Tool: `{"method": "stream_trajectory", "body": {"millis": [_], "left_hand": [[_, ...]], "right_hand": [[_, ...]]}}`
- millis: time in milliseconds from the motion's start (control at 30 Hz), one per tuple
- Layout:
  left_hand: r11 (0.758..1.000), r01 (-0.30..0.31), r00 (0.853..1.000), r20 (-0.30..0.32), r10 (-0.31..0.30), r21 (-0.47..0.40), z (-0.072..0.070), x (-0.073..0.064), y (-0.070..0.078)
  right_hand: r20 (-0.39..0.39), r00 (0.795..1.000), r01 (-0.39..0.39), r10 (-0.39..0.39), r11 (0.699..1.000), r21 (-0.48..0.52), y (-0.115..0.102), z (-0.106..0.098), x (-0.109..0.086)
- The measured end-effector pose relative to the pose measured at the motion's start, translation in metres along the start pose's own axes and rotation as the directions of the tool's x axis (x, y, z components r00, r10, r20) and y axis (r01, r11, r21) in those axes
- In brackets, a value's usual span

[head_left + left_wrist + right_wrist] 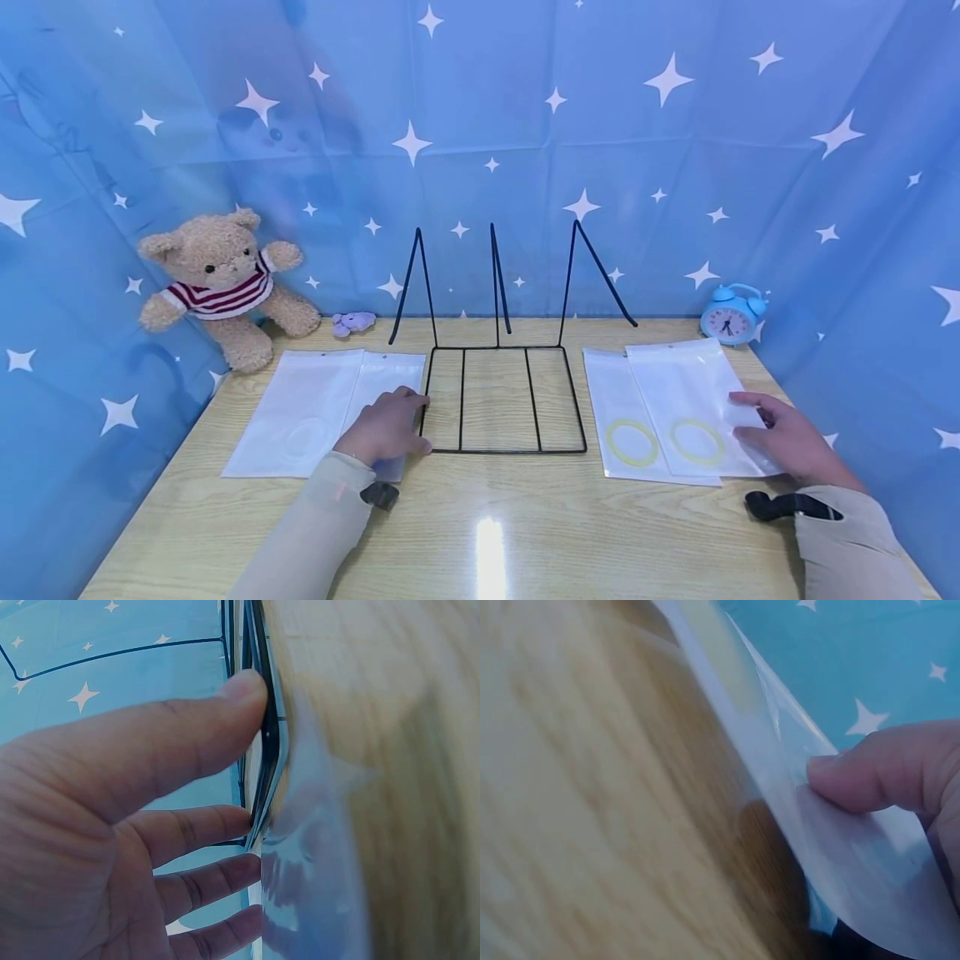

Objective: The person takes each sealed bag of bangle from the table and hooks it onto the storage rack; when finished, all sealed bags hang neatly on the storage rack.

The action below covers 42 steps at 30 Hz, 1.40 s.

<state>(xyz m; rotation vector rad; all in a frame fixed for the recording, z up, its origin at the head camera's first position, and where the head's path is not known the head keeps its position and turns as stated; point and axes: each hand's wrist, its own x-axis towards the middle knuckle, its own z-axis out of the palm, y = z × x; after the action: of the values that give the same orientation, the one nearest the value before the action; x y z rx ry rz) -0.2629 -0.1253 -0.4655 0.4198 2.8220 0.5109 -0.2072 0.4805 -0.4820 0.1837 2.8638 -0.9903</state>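
Note:
A black wire rack (pixel 487 452) lies with its flat grid on the table and several bent prongs standing up at the back. My left hand (pixel 386 423) touches its left side, thumb (pixel 180 746) at the wire (pixel 271 742) and fingers nearly straight. At the right, my right hand (pixel 791 442) pinches the edge of a white plastic bag (pixel 678 379) holding a yellow ring (pixel 697 442). In the right wrist view the thumb lies on the lifted bag (pixel 870 877); the fingers beneath are hidden. Another bag (pixel 609 383) with a yellow ring (pixel 632 442) lies partly under it.
Overlapping white bags (pixel 315 383) lie left of the rack, one showing a pale ring (pixel 303 439). Along the back stand a teddy bear (pixel 225 275), a small purple toy (pixel 352 323) and a blue alarm clock (pixel 731 317). A starry blue curtain (pixel 510 100) surrounds the wooden table (pixel 585 533).

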Motion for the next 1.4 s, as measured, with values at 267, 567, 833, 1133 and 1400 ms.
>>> {"method": "stream_trajectory", "body": {"millis": [267,567,833,1133,1400], "left_hand": [[1.000,0.002,1.000,-0.001,-0.002,-0.002,0.0005,0.0003,-0.0009],[1.000,-0.006,1.000,-0.004,0.006,0.005,-0.0002,0.0006,-0.0007],[1.000,-0.009,1.000,-0.007,0.009,0.015,0.0008,0.0014,-0.0018],[1.000,-0.008,1.000,-0.011,0.008,0.005,0.0003,0.0016,-0.0024],[1.000,-0.004,1.000,-0.005,0.004,0.004,-0.0007,0.0013,-0.0018]], "right_hand": [[-0.013,0.999,0.053,-0.052,0.997,0.054,0.0025,0.0022,0.0026],[0.003,1.000,0.030,-0.030,0.996,0.088,0.0038,0.0005,0.0046],[0.024,1.000,-0.014,0.012,0.993,0.116,0.0032,-0.0006,0.0052],[0.020,0.999,-0.051,0.048,0.980,0.191,-0.0030,0.0014,0.0053],[-0.002,0.994,-0.104,0.109,0.951,0.291,-0.0001,0.0069,0.0079]]}}
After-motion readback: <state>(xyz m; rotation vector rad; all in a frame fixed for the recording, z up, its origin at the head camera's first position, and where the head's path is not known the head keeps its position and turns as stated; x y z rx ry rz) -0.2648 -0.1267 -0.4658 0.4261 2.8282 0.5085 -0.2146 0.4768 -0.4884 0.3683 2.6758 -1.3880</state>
